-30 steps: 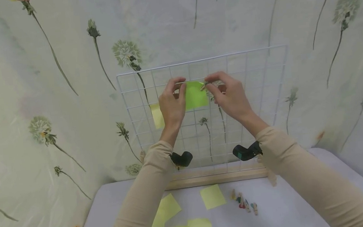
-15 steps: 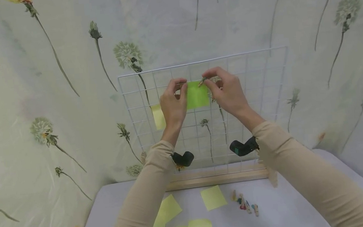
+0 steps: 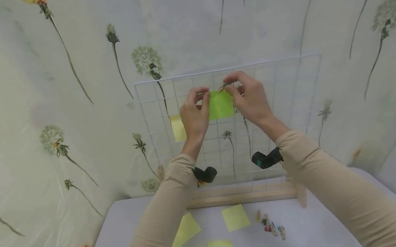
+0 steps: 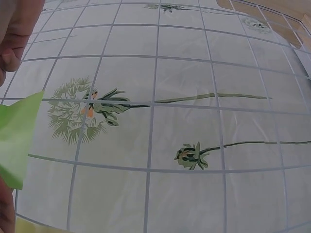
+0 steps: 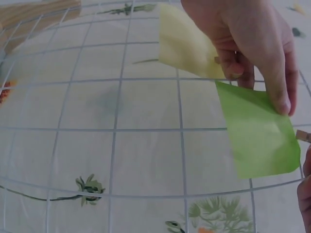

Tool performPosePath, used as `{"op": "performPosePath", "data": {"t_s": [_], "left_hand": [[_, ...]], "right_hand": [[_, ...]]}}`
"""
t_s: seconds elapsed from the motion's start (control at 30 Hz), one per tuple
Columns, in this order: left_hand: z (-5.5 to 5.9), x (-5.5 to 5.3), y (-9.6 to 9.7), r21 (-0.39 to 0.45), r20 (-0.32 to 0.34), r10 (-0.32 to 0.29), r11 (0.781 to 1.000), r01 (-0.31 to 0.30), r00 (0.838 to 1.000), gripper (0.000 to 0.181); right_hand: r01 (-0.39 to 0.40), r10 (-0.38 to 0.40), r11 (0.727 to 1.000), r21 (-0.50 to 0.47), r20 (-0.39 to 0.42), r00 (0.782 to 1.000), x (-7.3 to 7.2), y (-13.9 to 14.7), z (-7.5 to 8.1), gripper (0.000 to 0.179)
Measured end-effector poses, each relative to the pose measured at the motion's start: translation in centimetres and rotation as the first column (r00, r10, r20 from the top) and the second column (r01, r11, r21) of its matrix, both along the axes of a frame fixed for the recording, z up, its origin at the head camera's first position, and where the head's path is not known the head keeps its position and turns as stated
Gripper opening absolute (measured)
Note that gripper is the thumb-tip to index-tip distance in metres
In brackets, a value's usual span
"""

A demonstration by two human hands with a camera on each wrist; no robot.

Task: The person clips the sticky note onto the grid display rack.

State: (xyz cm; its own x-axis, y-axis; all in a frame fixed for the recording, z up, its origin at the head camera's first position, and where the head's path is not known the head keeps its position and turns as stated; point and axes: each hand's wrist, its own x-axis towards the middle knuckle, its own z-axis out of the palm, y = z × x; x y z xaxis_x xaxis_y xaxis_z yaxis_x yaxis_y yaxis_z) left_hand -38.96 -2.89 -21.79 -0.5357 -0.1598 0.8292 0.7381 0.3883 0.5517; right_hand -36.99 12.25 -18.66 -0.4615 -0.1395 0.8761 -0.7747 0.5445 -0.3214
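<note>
A bright green sticky note (image 3: 222, 105) lies against a white wire grid (image 3: 245, 135) in the head view. At its upper left corner my left hand (image 3: 195, 115) pinches it between thumb and fingers. My right hand (image 3: 252, 99) pinches a small wooden clothespin (image 3: 221, 87), whose tip is right at the note's top edge. The right wrist view shows the same green note (image 5: 260, 133), with the clothespin's tip (image 5: 303, 135) close by its edge. A pale yellow note (image 3: 178, 128) hangs on the grid left of the green one, partly behind my left hand.
The grid stands in a wooden base (image 3: 247, 197) on a white table (image 3: 122, 224). Several yellow notes (image 3: 236, 217) lie in front, and several small clothespins (image 3: 272, 227) lie to their right. Behind the grid hangs a flower-printed sheet (image 3: 81, 43).
My right hand has moved the clothespin from the green note's upper right corner up and leftward along its top edge. My left hand keeps its pinch; the head view has shifted slightly.
</note>
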Motion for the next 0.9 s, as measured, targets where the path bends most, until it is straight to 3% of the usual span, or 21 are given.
{"op": "performPosePath", "data": {"t_s": [0.2,0.4,0.9], "left_hand": [[-0.4,0.2,0.4,0.009,-0.002,-0.002,1.000,0.002,1.000,0.013],[0.1,0.3,0.2,0.023,-0.024,0.002,1.000,-0.002,1.000,0.014],[0.1,0.1,0.1,0.019,-0.028,0.007,1.000,-0.006,1.000,0.015]], "right_hand": [[0.036,-0.035,0.999,0.016,-0.036,0.999,0.0,-0.1,-0.2,0.017],[0.035,-0.033,0.999,0.034,-0.067,0.997,-0.2,-0.6,0.4,0.016],[0.114,-0.102,0.985,0.132,-0.101,0.990,-0.2,-0.9,1.5,0.012]]}}
